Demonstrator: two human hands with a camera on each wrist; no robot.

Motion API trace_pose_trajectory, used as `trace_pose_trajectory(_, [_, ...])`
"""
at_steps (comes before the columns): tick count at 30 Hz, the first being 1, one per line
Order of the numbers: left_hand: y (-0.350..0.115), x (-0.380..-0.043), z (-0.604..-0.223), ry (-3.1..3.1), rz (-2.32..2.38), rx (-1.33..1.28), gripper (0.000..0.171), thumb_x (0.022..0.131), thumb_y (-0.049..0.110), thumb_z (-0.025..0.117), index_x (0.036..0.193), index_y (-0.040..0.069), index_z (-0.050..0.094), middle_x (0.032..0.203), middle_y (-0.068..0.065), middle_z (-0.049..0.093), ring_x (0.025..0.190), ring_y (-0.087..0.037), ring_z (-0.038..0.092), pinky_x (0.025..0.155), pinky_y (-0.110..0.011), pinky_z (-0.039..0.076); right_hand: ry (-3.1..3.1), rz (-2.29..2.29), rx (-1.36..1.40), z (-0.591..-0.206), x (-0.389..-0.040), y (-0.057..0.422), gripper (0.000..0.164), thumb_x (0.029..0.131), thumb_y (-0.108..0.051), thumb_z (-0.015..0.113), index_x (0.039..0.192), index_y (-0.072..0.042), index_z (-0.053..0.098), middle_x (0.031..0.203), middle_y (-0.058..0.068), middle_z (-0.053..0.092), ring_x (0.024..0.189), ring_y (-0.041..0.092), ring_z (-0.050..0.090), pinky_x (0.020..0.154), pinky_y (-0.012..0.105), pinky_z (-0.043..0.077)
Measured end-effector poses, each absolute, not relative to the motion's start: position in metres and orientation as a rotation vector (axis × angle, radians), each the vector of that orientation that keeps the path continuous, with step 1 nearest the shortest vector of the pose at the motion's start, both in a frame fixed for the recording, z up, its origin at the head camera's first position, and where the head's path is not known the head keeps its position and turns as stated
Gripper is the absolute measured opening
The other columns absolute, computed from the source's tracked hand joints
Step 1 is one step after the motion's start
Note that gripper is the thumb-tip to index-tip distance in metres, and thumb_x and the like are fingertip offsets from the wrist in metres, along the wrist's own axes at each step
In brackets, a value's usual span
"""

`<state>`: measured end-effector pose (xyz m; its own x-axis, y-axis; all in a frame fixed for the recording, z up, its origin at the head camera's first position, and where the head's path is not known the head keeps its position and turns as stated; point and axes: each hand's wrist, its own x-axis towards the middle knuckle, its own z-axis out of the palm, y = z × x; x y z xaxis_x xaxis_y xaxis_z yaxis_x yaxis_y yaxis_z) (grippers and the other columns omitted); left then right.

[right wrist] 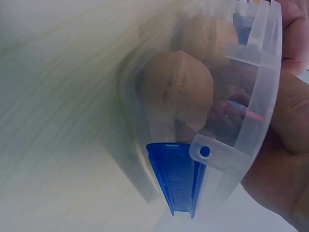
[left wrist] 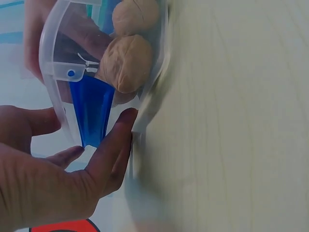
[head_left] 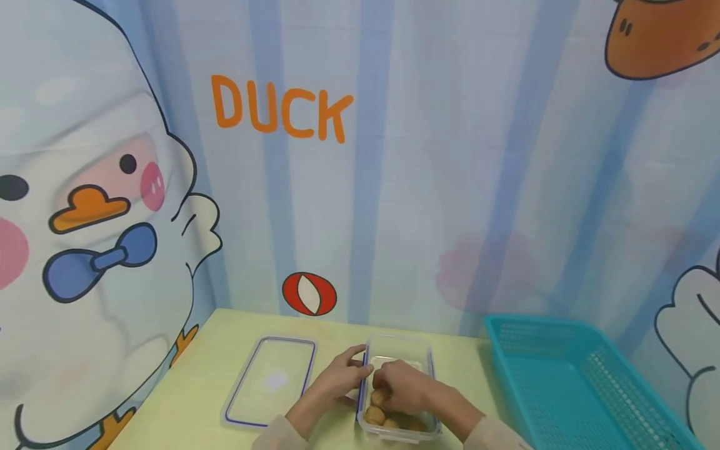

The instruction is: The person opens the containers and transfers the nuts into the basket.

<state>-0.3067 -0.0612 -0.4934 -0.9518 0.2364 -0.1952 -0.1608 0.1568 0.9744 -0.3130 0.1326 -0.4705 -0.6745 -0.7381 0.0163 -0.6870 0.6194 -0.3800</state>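
Observation:
A clear plastic food box [head_left: 432,369] with blue side latches stands on the table, several walnuts [head_left: 374,415] in its near end. My right hand [head_left: 407,389] reaches down inside, its curled fingers gripping a walnut [head_left: 380,395]. Through the box wall in the left wrist view, right-hand fingers show behind a walnut [left wrist: 126,63]; its exact grip is partly hidden. My left hand [head_left: 340,377] rests its spread fingers against the box's left side, near a blue latch [left wrist: 91,108] that hangs down. Walnuts [right wrist: 178,92] also show through the wall in the right wrist view.
A clear lid with a blue seal [head_left: 270,381] lies flat to the left of the box. At the right stands a turquoise plastic basket [head_left: 509,375]. The pale yellow table [head_left: 185,381] meets a printed curtain [head_left: 427,187] at its back edge.

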Motion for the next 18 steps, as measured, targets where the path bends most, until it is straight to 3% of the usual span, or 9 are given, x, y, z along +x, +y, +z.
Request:
trace_pose_trajectory(9, [-0.059,-0.307,-0.493,2.139,1.859,0.054,0.062,0.105,0.016,0.066,0.161,0.007,0.041,0.140,-0.025,0.056,0.122,-0.046,0.062,0.074,-0.063,0.061,2.679,-0.492,-1.439,-0.517,-0.348,0.148,0.016,0.083,-0.014,0.088,0.096,-0.011,0.078,0.086,-0.008,0.070,0.078,0.006,0.060,0.073,0.027,0.054])
trace_pose_trajectory(18, [-0.059,-0.307,-0.492,2.125,1.860,0.065,0.064,0.105,0.017,0.066,0.162,0.007,0.039,0.139,-0.024,0.057,0.123,-0.047,0.062,0.075,-0.063,0.061,2.700,-0.484,-1.321,-0.469,-0.314,0.133,0.015,0.077,-0.005,0.088,0.082,-0.011,0.076,0.073,-0.013,0.062,0.069,0.000,0.050,0.067,0.019,0.049])
